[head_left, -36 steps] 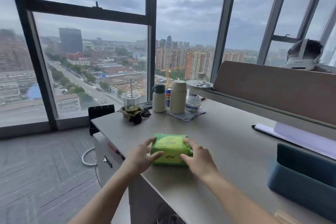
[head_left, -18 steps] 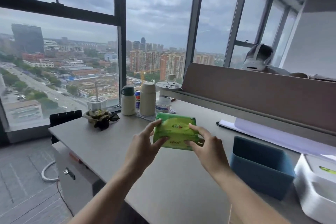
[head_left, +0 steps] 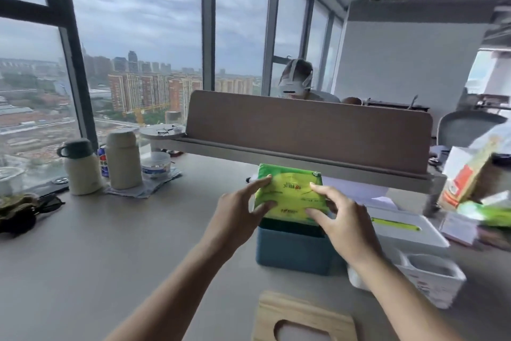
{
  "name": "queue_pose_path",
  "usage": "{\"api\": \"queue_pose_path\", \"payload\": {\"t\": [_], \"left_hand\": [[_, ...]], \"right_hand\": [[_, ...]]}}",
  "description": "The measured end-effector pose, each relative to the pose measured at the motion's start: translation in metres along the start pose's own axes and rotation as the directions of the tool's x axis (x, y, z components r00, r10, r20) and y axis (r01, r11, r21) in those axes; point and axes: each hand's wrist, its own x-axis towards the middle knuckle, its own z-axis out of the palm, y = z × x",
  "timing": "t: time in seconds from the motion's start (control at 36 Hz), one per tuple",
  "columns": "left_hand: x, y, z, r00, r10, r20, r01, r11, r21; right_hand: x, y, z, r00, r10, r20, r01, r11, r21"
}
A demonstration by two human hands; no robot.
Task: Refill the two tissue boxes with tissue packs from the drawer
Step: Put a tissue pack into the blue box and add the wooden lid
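A green tissue pack (head_left: 289,191) is held upright between my left hand (head_left: 235,212) and my right hand (head_left: 338,216), its lower edge at the open top of a blue tissue box (head_left: 293,250) on the desk. A wooden lid with an oval slot (head_left: 302,321) lies flat in front of the blue box. To the right stands a white tissue box (head_left: 432,278), open on top, with a white lid (head_left: 403,230) behind it. The drawer is out of view.
Two flasks (head_left: 83,167) (head_left: 123,159), a can and a round tub stand at the desk's back left. A brown divider (head_left: 307,130) runs across the desk, with a person behind it. Packets and a green pack (head_left: 486,212) crowd the right edge.
Both hands lifted the green pack off the desk and carried it right, tilting it upright over the blue box. The view swung right, bringing the white box and wooden lid into sight.
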Motion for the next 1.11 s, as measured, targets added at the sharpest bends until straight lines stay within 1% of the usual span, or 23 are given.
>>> {"api": "queue_pose_path", "payload": {"t": [0.06,0.14,0.22,0.31,0.36,0.42,0.5,0.61,0.67,0.72,0.81,0.86,0.92,0.97,1.03,1.11], "left_hand": [[0.001,0.005,0.01,1.0,0.02,0.002,-0.02,0.999,0.049],[-0.002,0.007,0.021,1.0,0.003,0.009,-0.004,0.994,0.106],[-0.005,-0.001,0.028,1.0,0.001,0.016,-0.003,0.989,0.146],[-0.008,-0.013,0.035,0.998,-0.001,0.059,-0.01,0.984,0.179],[-0.012,-0.015,0.036,0.996,0.001,0.091,-0.021,0.974,0.227],[-0.014,-0.013,0.035,0.994,-0.013,0.113,-0.021,0.954,0.299],[-0.017,-0.008,0.032,0.99,-0.022,0.139,-0.032,0.927,0.375],[-0.022,-0.008,0.035,0.98,-0.013,0.196,-0.066,0.918,0.392],[-0.025,-0.007,0.034,0.98,-0.003,0.2,-0.077,0.918,0.389],[-0.028,-0.004,0.031,0.983,0.023,0.183,-0.091,0.924,0.372],[-0.037,0.0,0.023,0.978,0.144,0.15,-0.185,0.93,0.316],[-0.043,0.004,0.016,0.965,0.226,0.133,-0.252,0.937,0.243],[-0.051,0.008,0.009,0.952,0.265,0.151,-0.29,0.939,0.185],[-0.059,0.011,0.002,0.935,0.275,0.223,-0.313,0.936,0.159],[-0.069,0.014,-0.002,0.91,0.25,0.331,-0.311,0.94,0.144],[-0.084,0.014,-0.003,0.847,0.156,0.509,-0.261,0.955,0.142]], "right_hand": [[0.0,0.011,-0.001,1.0,0.011,0.0,-0.011,0.999,-0.034],[0.0,0.025,0.004,1.0,-0.005,-0.02,0.003,0.997,-0.072],[-0.003,0.036,0.014,0.999,-0.022,-0.044,0.015,0.989,-0.146],[-0.007,0.043,0.02,1.0,-0.015,-0.026,0.01,0.982,-0.19],[-0.009,0.046,0.023,1.0,-0.003,0.003,0.003,0.974,-0.228],[-0.012,0.047,0.023,0.998,0.015,0.068,0.006,0.954,-0.3],[-0.017,0.045,0.024,0.986,-0.001,0.165,0.068,0.914,-0.4],[-0.023,0.041,0.023,0.972,-0.044,0.231,0.154,0.862,-0.483],[-0.025,0.037,0.019,0.969,-0.035,0.245,0.152,0.865,-0.478],[-0.027,0.032,0.013,0.971,-0.023,0.236,0.128,0.889,-0.439],[-0.031,0.021,0.002,0.974,-0.044,0.223,0.125,0.923,-0.363],[-0.035,0.016,-0.004,0.97,-0.085,0.227,0.159,0.929,-0.333],[-0.04,0.011,-0.01,0.962,-0.128,0.242,0.202,0.929,-0.311],[-0.047,0.007,-0.015,0.945,-0.16,0.286,0.242,0.928,-0.283],[-0.056,0.006,-0.02,0.918,-0.164,0.362,0.26,0.937,-0.234],[-0.074,0.007,-0.029,0.854,-0.079,0.514,0.194,0.965,-0.175]]}}
